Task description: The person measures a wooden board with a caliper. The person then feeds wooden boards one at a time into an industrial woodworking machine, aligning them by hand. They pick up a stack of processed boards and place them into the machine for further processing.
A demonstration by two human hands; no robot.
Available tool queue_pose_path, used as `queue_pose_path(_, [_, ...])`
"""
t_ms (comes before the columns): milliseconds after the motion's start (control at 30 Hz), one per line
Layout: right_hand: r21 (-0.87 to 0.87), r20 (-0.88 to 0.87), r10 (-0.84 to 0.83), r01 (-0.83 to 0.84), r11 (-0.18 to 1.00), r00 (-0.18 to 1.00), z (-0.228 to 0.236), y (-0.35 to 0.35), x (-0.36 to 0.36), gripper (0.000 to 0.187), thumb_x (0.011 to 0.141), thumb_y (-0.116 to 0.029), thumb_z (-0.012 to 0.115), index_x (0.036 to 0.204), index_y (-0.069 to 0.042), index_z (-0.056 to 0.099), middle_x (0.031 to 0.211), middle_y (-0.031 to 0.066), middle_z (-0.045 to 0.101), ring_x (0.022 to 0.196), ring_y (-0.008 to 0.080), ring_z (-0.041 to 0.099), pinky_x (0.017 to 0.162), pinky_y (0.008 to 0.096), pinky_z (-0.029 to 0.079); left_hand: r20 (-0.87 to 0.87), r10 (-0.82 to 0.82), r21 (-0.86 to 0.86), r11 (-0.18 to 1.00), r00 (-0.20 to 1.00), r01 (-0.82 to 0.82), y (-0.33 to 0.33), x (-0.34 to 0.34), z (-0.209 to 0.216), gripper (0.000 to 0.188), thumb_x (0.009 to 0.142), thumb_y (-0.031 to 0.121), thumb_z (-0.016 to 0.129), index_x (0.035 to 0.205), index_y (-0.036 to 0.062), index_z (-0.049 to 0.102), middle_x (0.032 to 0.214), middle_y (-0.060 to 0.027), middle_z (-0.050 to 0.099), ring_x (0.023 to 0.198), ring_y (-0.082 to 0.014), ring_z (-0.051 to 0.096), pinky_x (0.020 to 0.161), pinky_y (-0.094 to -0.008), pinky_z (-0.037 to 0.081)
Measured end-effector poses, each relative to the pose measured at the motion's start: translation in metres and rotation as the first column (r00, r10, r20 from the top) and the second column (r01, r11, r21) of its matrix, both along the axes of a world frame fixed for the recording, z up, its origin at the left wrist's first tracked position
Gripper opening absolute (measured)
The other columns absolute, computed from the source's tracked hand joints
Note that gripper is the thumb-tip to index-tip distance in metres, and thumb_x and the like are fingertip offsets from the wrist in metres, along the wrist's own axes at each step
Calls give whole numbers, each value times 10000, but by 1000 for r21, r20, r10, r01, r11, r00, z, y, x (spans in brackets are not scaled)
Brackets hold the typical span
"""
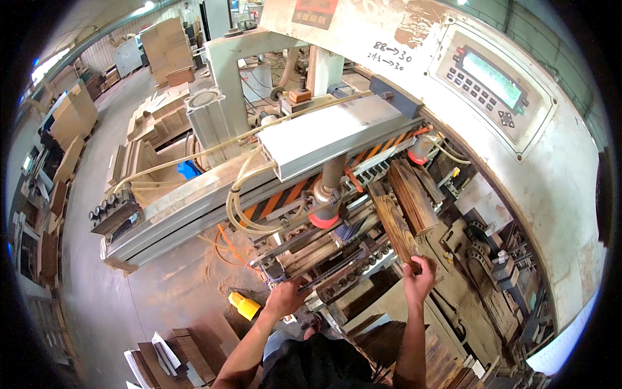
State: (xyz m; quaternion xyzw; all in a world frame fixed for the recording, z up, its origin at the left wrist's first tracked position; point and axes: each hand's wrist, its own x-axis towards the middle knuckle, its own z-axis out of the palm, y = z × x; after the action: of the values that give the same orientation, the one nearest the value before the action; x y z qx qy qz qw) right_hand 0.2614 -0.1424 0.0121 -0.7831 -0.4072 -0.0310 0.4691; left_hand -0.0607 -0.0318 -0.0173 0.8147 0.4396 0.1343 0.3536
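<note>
My right hand [419, 277] is closed on the near end of a brown wood-grained board [396, 228], thumb and fingers pinching it. The board slants away over the machine bed. Beside it, on its right, lie more dark brown wooden pieces [412, 200]. At the front left corner of the bed, my left hand [287, 298] has its fingers curled at the machine's edge, close to a dark metal bar [334, 272]. What those fingers grip is hidden. Above the bed hangs a press cylinder with a red-rimmed foot [324, 217].
A second red-rimmed press foot [421, 154] sits farther right. The metal crossbeam [337, 133] spans the bed, with hoses looping down. A white control panel [492, 81] leans over the right side. A yellow object [245, 305] and stacked brown boards [194, 347] are at lower left.
</note>
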Motion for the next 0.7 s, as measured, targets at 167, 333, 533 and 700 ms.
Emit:
queue_pose_path(167, [-92,144,-48,61,994,988,-13,39,3,351,716,-137,736,1019,-112,563,1042,146,538,993,359,552,750,447,480,-43,59,-69,996,997,-62,-4,1,18,378,843,382,600,1070,80,593,871,-215,636,832,-394,612,710,-473,486])
queue_pose_path(333, [-244,27,-18,24,970,999,-15,50,12,390,720,-161,739,1058,-99,555,1150,131,531,987,380,566,786,470,476,-81,59,-144,987,995,-71,-4,0,18,451,842,417,599,1125,67,570,964,-224,628,896,-404,601,746,-470,480])
queue_pose_path(533, [-325,162,109,-51,944,981,30,87,-2,510,736,-209,733,1191,-97,533,1288,220,452,1152,411,467,901,476,448,-18,48,-94,994,999,-50,-2,0,10,402,837,365,612,1118,80,571,942,-192,644,883,-393,611,752,-458,494])
queue_pose_path(700, [-545,202,203,-63,836,958,10,149,27,656,726,-253,731,1303,-126,446,1311,232,430,1122,413,488,894,468,457,2,35,-60,998,999,-35,2,2,4,376,819,341,630,1104,102,578,871,-175,655,838,-367,628,721,-457,501])
